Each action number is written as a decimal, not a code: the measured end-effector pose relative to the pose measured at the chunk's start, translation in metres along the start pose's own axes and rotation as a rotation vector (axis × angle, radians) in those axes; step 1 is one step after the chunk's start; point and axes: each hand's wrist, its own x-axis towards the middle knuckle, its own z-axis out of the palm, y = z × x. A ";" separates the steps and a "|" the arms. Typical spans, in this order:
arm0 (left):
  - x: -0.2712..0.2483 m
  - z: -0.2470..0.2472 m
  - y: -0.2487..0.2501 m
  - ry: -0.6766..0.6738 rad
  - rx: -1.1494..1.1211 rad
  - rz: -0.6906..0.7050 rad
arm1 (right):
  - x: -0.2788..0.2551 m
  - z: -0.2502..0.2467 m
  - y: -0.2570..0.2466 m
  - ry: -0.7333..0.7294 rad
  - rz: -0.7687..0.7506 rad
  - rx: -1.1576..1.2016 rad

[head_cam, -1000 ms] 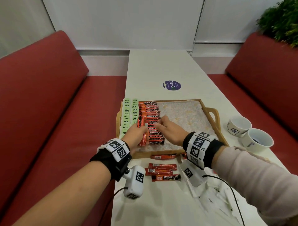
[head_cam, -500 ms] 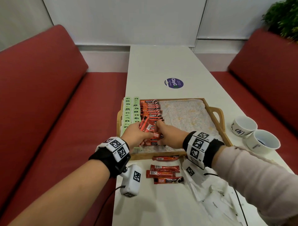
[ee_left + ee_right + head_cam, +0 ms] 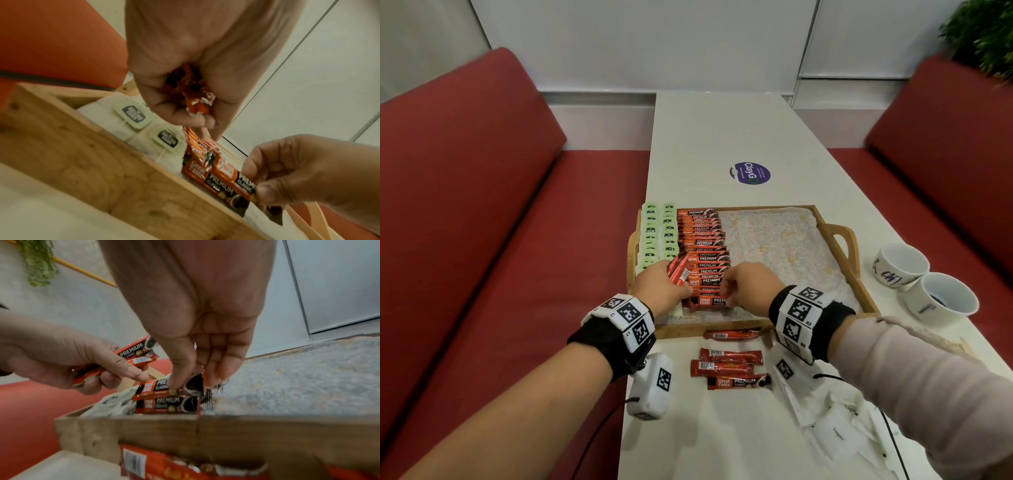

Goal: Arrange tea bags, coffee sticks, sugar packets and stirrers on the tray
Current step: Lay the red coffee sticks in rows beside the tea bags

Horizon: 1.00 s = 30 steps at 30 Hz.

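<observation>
Pinching the dark end of a coffee stick (image 3: 180, 387) between thumb and curled fingers (image 3: 226, 369), the right hand (image 3: 751, 286) holds it low over the near end of the wooden tray (image 3: 866, 291), just above the last stick already laid there. That stick is a slim red and black sachet printed "Great Taste PREMIUM CLASSIC" with a cup pictured at one end. The left hand (image 3: 661, 287) is closed around a small bundle of coffee sticks (image 3: 678, 270), which fan out of its grip towards the tray's far side; its index finger stretches out towards the pinched stick.

Inside the tray, a row of coffee sticks (image 3: 703, 246) runs from the far rim to the near rim, each overlapping the next, labels up. Left of that row, against the tray's left wall, lie two columns of tea bags (image 3: 659, 233), white pouches with pale green tags bearing a dark logo. The tray's right part shows only its speckled liner (image 3: 784, 246).

On the tabletop (image 3: 715, 137) just outside the tray's near rim lie four loose coffee sticks (image 3: 729, 365), three showing barcodes. To the near right of the tray sit white sugar packets (image 3: 835, 435), partly under the right forearm. Right of the tray stand two white cups (image 3: 924, 284), touching each other.
</observation>
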 end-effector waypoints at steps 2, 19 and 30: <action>0.000 -0.001 -0.002 0.003 0.025 0.001 | -0.001 0.004 -0.002 0.001 0.004 -0.028; -0.010 0.006 0.005 -0.132 0.180 0.009 | -0.001 0.019 -0.013 0.047 -0.013 -0.244; -0.016 0.006 0.019 -0.138 0.100 0.028 | -0.014 -0.036 0.030 0.006 0.118 -0.192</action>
